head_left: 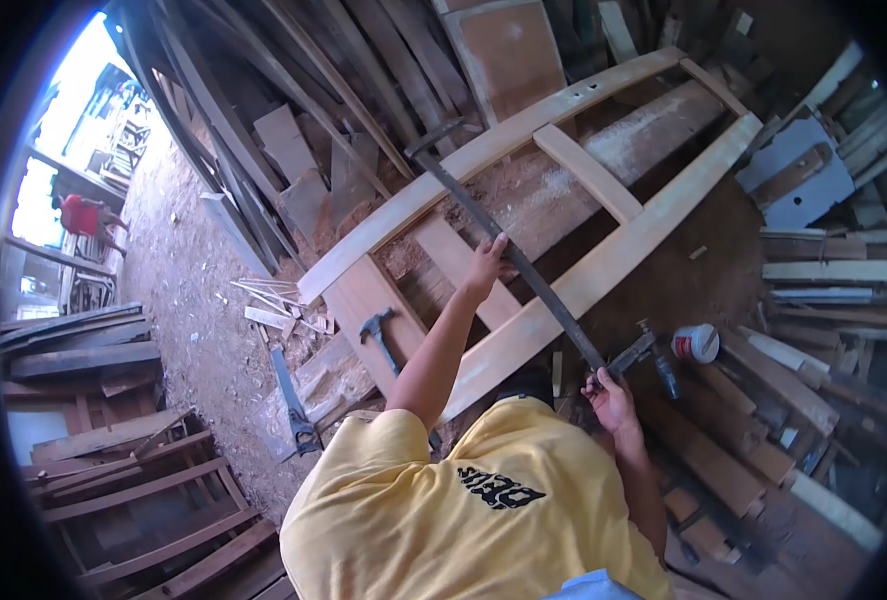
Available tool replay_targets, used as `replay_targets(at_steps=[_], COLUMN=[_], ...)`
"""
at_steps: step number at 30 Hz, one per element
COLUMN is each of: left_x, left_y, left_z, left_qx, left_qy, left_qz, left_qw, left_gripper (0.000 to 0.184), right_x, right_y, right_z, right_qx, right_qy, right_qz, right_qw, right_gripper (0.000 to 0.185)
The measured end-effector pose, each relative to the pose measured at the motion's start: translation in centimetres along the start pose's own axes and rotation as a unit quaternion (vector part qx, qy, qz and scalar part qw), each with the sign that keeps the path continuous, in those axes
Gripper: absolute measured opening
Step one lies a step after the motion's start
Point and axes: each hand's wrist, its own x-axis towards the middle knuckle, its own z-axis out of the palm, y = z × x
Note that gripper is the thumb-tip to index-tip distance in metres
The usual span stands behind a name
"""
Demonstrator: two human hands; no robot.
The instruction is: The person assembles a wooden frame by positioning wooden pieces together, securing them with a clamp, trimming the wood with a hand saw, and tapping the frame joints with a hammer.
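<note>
A long metal bar clamp lies slantwise across a pale wooden frame with crosspieces. My left hand is closed around the middle of the bar, above the frame's opening. Near the bar's lower end, my right hand grips it just beside the jaw with the screw handle. The fixed jaw is at the far end, beyond the frame's far rail. To the left of my left forearm, a claw hammer rests on a board of the frame.
A handsaw lies left of the frame. A white tub stands to the right, near stacked timber. Boards lean behind the frame. Wooden frames are piled at lower left. A person in red is far left.
</note>
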Motion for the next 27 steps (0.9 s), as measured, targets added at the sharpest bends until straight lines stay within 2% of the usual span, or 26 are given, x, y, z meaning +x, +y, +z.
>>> replay_targets(at_steps=[3, 7, 11, 13, 17, 19, 21, 22, 23, 24, 25, 26, 27], left_x=[8.8, 16.8, 19.6, 20.0, 19.3, 19.2, 18.6, 20.7, 23.5, 24.8, 27.6, 32.6, 35.3], left_y=[-0.7, -1.0, -2.3, -3.0, -3.1, 0.3, 7.6, 6.4, 4.8, 8.4, 8.4, 7.4, 7.3], left_z=[1.6, 3.3, 4.9, 5.7, 6.0, 6.0, 8.0, 5.4, 3.0, 4.6, 2.8, -1.2, -2.5], left_qx=[-0.013, 0.024, 0.027, 0.074, 0.103, 0.215, 0.493, 0.559, 0.6, 0.587, 0.554, 0.627, 0.659], left_qy=[0.027, 0.007, -0.022, -0.003, -0.025, -0.101, -0.099, -0.013, 0.074, 0.201, 0.254, 0.257, 0.296], left_qz=[-0.015, -0.069, -0.093, -0.125, -0.132, -0.226, -0.236, -0.058, 0.123, 0.053, 0.192, 0.366, 0.288], left_qw=[0.999, 0.997, 0.995, 0.989, 0.986, 0.945, 0.832, 0.827, 0.787, 0.783, 0.769, 0.639, 0.629], left_gripper=[0.043, 0.046, 0.048, 0.05, 0.053, 0.06, 0.058, 0.053, 0.047, 0.037, 0.045, 0.054, 0.061], right_x=[6.6, 12.9, 14.9, 14.8, 13.9, 13.6, 13.7, 13.8, 13.8, 14.0, 13.8, 13.6, 13.5], right_y=[-3.5, -7.4, -9.1, -9.6, -9.6, -10.5, -10.0, -9.6, -9.3, -9.2, -9.3, -9.4, -9.7], right_z=[-0.1, -0.6, -2.3, -3.0, -5.0, -5.0, -6.1, -6.6, -6.9, -7.1, -7.4, -7.1, -6.2], right_qx=[0.015, 0.018, 0.026, 0.048, 0.045, 0.011, 0.019, 0.027, 0.03, 0.026, 0.023, 0.025, 0.023], right_qy=[0.011, 0.051, 0.074, 0.064, 0.072, 0.069, 0.078, 0.078, 0.083, 0.08, 0.081, 0.094, 0.095], right_qz=[0.012, 0.035, 0.046, 0.059, 0.088, 0.083, 0.094, 0.103, 0.105, 0.113, 0.12, 0.117, 0.108], right_qw=[1.0, 0.998, 0.996, 0.995, 0.993, 0.994, 0.992, 0.991, 0.991, 0.99, 0.989, 0.988, 0.989], right_gripper=[0.01, 0.009, 0.01, 0.009, 0.009, 0.01, 0.011, 0.012, 0.012, 0.013, 0.014, 0.014, 0.011])
